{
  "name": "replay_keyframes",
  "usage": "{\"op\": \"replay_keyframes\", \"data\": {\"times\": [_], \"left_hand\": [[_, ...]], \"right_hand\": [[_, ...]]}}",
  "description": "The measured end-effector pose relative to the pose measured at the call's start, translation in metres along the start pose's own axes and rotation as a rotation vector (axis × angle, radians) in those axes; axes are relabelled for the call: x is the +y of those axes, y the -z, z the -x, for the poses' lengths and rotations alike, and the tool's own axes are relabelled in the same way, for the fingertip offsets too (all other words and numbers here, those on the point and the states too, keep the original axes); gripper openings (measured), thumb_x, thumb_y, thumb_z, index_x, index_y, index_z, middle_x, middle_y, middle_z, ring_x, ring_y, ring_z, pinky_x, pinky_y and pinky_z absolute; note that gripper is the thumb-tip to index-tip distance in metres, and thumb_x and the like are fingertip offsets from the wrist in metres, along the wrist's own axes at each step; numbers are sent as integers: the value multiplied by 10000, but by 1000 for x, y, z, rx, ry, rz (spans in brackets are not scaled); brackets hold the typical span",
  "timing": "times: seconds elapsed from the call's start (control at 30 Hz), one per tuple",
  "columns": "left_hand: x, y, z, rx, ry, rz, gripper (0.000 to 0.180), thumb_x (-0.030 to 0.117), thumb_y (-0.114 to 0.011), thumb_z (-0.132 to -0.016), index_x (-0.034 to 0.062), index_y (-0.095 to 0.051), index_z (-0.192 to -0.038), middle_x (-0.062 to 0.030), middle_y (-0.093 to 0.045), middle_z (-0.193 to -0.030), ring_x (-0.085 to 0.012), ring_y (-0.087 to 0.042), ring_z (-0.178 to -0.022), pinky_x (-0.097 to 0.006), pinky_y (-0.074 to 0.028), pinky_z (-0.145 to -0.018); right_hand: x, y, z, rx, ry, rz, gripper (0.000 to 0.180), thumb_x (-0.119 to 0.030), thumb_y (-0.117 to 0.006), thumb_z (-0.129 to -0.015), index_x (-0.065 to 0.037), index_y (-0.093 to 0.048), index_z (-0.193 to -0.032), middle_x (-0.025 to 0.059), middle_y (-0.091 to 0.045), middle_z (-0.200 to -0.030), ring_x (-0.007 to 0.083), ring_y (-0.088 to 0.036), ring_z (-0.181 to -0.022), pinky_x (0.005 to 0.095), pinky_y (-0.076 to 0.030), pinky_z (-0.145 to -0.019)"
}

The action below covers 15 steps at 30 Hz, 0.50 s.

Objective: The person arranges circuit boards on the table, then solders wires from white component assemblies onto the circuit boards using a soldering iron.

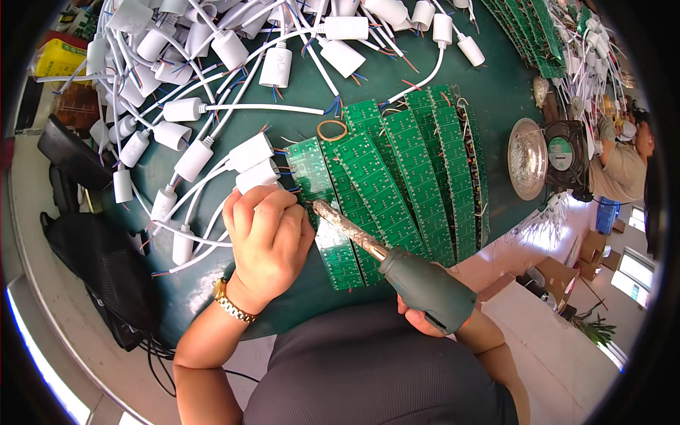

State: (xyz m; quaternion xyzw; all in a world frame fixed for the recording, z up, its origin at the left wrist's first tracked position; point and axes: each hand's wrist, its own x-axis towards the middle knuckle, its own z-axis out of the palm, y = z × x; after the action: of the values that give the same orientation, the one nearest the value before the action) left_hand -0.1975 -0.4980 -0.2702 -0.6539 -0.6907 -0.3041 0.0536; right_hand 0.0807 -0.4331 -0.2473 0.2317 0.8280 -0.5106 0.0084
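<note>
My right hand [419, 320] grips the dark green handle of a soldering iron [428, 287]. The iron's crusted metal shaft slants up-left, and its tip is at the left edge of the nearest green circuit board panel [338, 258]. Beside that tip my left hand [268, 237] is closed, with bent fingers; whatever it pinches is hidden beneath them. Just past its knuckles lie white cylindrical housings [249, 152], whose red and blue wires reach the board's edge. More green panels [407, 163] overlap in a fan to the right. A tan rubber band [331, 130] rests on them.
White cylindrical housings with cables [191, 110] are heaped at the far left of the green table [482, 81]. A round metal dish [528, 159] and small fan [567, 154] stand right. More panels [531, 35] lie far right. A black bag [99, 258] is left; another person [623, 166] sits right.
</note>
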Motion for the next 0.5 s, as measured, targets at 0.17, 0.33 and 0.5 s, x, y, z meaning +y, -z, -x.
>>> {"op": "replay_keyframes", "data": {"times": [0.17,0.33,0.5], "left_hand": [[2,2,0,-11,29,-8,288,-50,-724,-610,32,-609,-860,-85,-585,-989,-310,-565,-956,-450,-427,-845],[1,2,1,-16,44,-28,279,-36,-729,-621,46,-612,-860,-78,-590,-995,-299,-564,-966,-418,-411,-832],[2,1,1,-14,42,-21,279,-34,-730,-627,57,-608,-860,-72,-591,-994,-294,-564,-972,-410,-403,-835]], "right_hand": [[2,-5,5,29,-4,-49,296,-178,-768,-684,-108,-660,-950,98,-636,-892,289,-629,-692,392,-497,-539],[-7,5,2,-47,-79,-121,285,-176,-760,-684,-112,-655,-941,80,-644,-886,286,-637,-710,382,-502,-558],[-10,-5,10,148,-145,-304,276,-129,-752,-688,-117,-645,-942,65,-642,-834,267,-639,-729,356,-509,-617]]}}
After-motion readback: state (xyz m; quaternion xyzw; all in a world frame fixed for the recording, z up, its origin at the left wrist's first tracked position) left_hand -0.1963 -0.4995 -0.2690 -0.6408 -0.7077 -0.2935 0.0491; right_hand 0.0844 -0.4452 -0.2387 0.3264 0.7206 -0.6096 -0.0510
